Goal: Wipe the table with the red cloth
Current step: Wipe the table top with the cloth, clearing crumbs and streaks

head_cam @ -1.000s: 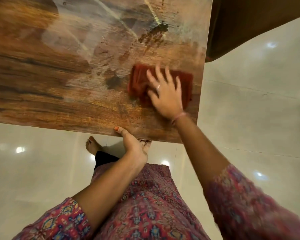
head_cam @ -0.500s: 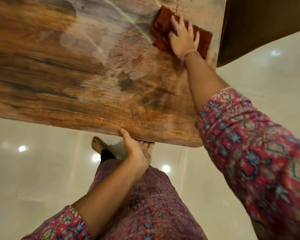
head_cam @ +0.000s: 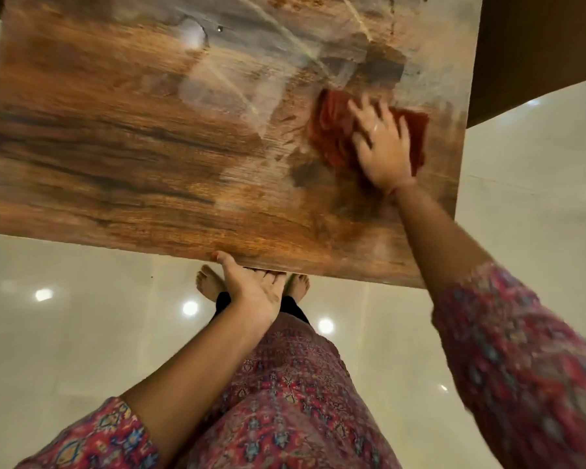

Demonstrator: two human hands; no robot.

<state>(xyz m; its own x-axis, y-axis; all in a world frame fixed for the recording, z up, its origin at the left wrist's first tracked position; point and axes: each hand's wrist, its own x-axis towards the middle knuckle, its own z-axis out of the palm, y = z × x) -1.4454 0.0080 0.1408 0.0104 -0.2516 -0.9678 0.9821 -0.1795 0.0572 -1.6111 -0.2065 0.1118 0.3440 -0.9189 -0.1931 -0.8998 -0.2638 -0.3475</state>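
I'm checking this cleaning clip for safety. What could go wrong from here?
1. The right hand presses the red cloth close to the table's right edge; a wide stroke might carry it off the edge.
2. The left hand grips only the near edge, so hard pushing may shift the table.
3. Bare feet on glossy floor could slip.

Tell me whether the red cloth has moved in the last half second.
Yes: the red cloth slid back from the table's far right corner toward the near edge.

The table (head_cam: pixel 122 157) is orange-brown wood grain with dark streaks. Toward its right edge lies the rust-red cloth (head_cam: pixel 332 130). Below the table, the sleeves (head_cam: pixel 528 360) and tunic (head_cam: pixel 291 401) carry a magenta geometric print flecked blue; the floor (head_cam: pixel 65 333) is glossy cream.
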